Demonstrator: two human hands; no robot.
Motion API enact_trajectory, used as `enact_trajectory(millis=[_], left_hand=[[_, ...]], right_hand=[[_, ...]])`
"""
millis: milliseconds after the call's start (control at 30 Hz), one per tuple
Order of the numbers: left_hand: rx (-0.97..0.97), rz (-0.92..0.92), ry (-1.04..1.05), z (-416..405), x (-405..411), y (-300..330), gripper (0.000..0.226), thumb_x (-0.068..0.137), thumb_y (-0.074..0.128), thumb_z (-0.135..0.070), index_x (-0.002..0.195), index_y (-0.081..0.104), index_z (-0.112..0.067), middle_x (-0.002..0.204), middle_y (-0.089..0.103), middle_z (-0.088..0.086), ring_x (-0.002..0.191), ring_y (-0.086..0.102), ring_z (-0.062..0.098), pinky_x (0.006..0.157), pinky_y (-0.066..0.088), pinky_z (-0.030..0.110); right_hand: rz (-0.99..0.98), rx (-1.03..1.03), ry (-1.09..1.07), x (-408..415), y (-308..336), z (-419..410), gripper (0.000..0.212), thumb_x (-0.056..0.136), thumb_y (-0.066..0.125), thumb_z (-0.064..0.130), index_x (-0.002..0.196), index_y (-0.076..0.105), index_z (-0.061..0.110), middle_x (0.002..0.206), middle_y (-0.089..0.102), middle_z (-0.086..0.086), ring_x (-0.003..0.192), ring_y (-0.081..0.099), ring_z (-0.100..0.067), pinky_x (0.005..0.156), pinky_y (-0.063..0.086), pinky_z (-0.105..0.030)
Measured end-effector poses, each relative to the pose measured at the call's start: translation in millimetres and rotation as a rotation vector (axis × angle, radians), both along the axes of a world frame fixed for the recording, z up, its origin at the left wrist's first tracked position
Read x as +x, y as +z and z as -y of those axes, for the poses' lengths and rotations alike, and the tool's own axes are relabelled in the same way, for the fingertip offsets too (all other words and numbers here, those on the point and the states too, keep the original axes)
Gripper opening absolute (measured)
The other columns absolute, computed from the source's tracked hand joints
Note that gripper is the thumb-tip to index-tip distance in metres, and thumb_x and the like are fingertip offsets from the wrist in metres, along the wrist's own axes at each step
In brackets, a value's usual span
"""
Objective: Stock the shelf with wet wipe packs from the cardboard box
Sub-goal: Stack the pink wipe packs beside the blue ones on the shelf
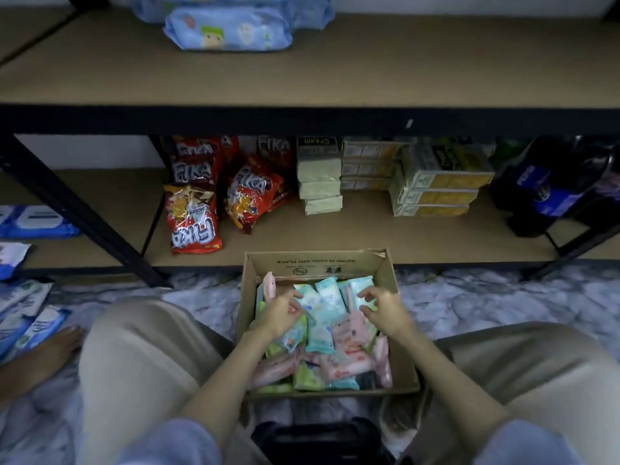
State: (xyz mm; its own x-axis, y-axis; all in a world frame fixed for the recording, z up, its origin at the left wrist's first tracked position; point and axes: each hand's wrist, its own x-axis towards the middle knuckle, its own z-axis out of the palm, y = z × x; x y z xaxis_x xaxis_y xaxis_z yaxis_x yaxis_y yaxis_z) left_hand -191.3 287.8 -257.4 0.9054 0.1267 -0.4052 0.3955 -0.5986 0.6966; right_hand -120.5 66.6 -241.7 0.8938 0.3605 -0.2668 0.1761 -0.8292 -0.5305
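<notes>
An open cardboard box [312,263] stands on the floor between my knees, filled with several small wet wipe packs [323,305] in blue, green and pink. My left hand [280,313] hovers over the packs on the left side of the box with fingers loosely curled. My right hand [382,308] hovers over the right side, fingers loosely curled. Neither hand holds a pack. On the upper shelf board [402,68], large blue wipe packs [228,28] lie at the back.
The lower shelf [369,236] holds red snack bags [193,219], stacked pale boxes [320,182], yellow cartons [436,186] and dark bottles [553,182]. More blue wipe packs [30,223] lie on the left shelf and floor. A black shelf frame [73,209] slants at left.
</notes>
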Motion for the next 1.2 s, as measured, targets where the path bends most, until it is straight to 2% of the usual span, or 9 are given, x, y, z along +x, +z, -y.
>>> enact_trajectory(millis=[100, 267, 367, 467, 600, 833, 900, 1033, 1200], left_hand=[[-0.016, -0.151, 0.033, -2, -19, -41, 0.025, 0.087, 0.056, -0.002, 0.111, 0.053, 0.001, 0.072, 0.054, 0.001, 0.083, 0.055, 0.023, 0.08, 0.047, 0.029], [-0.007, -0.28, 0.035, -7, -40, -82, 0.025, 0.088, 0.058, -0.014, 0.11, 0.055, -0.001, 0.096, 0.059, 0.011, 0.093, 0.051, 0.017, 0.071, 0.034, 0.021], [-0.033, -0.32, 0.07, -7, -46, -97, 0.013, 0.085, 0.063, -0.021, 0.092, 0.058, -0.011, 0.1, 0.066, 0.013, 0.096, 0.061, 0.025, 0.08, 0.045, 0.03], [-0.073, -0.382, 0.044, -12, -55, -107, 0.04, 0.072, 0.068, -0.034, 0.105, 0.06, -0.011, 0.117, 0.063, 0.011, 0.106, 0.059, 0.02, 0.089, 0.048, 0.029], [-0.195, -0.394, 0.037, -17, -67, -122, 0.06, 0.08, 0.063, 0.008, 0.134, 0.038, 0.004, 0.138, 0.045, 0.015, 0.13, 0.043, 0.025, 0.081, 0.043, 0.009], [-0.379, -0.378, 0.064, -15, -65, -129, 0.068, 0.078, 0.056, 0.02, 0.138, 0.028, 0.006, 0.148, 0.028, 0.018, 0.14, 0.026, 0.027, 0.075, 0.043, 0.002], [-0.353, -0.412, 0.086, -16, -64, -130, 0.067, 0.079, 0.063, 0.011, 0.138, 0.032, 0.002, 0.147, 0.032, 0.016, 0.138, 0.029, 0.026, 0.079, 0.044, 0.006], [-0.172, -0.494, 0.057, -19, -59, -126, 0.076, 0.041, 0.08, -0.055, 0.11, 0.051, -0.04, 0.137, 0.044, 0.006, 0.126, 0.042, 0.022, 0.103, 0.041, 0.035], [-0.184, -0.498, 0.103, -12, -55, -111, 0.059, 0.051, 0.087, -0.031, 0.099, 0.053, -0.034, 0.135, 0.044, 0.008, 0.123, 0.045, 0.019, 0.096, 0.042, 0.025]], right_hand=[[-0.147, -0.111, -0.033, -9, -33, 14, 0.027, 0.087, 0.059, 0.018, 0.113, 0.061, 0.015, 0.109, 0.063, -0.007, 0.102, 0.059, -0.024, 0.082, 0.045, -0.028], [-0.362, -0.179, -0.085, -21, -73, 24, 0.026, 0.087, 0.06, 0.022, 0.111, 0.061, 0.012, 0.114, 0.063, -0.01, 0.108, 0.057, -0.025, 0.076, 0.042, -0.023], [-0.422, -0.166, -0.047, -29, -91, 21, 0.034, 0.085, 0.061, 0.019, 0.118, 0.059, 0.009, 0.126, 0.055, -0.015, 0.117, 0.051, -0.027, 0.089, 0.043, -0.025], [-0.492, -0.137, 0.013, -37, -101, 15, 0.046, 0.08, 0.068, 0.02, 0.123, 0.055, 0.009, 0.128, 0.05, -0.01, 0.116, 0.051, -0.024, 0.095, 0.044, -0.027], [-0.488, -0.082, -0.087, -42, -115, 10, 0.057, 0.073, 0.076, 0.02, 0.125, 0.054, 0.01, 0.128, 0.043, -0.015, 0.111, 0.054, -0.026, 0.096, 0.043, -0.024], [-0.607, 0.176, -0.366, -43, -132, 18, 0.049, 0.073, 0.073, -0.004, 0.12, 0.057, -0.002, 0.124, 0.051, -0.007, 0.122, 0.046, -0.021, 0.103, 0.04, -0.031], [-0.632, 0.204, -0.393, -45, -137, 16, 0.049, 0.07, 0.076, -0.004, 0.117, 0.059, -0.002, 0.135, 0.048, -0.012, 0.127, 0.043, -0.025, 0.106, 0.039, -0.037], [-0.742, 0.237, -0.446, -44, -141, 10, 0.06, 0.068, 0.076, -0.007, 0.123, 0.054, -0.001, 0.141, 0.04, -0.012, 0.129, 0.041, -0.025, 0.102, 0.039, -0.028], [-0.849, 0.294, -0.469, -44, -132, 10, 0.06, 0.071, 0.072, -0.009, 0.126, 0.052, 0.004, 0.137, 0.042, -0.01, 0.122, 0.045, -0.024, 0.095, 0.043, -0.023]])
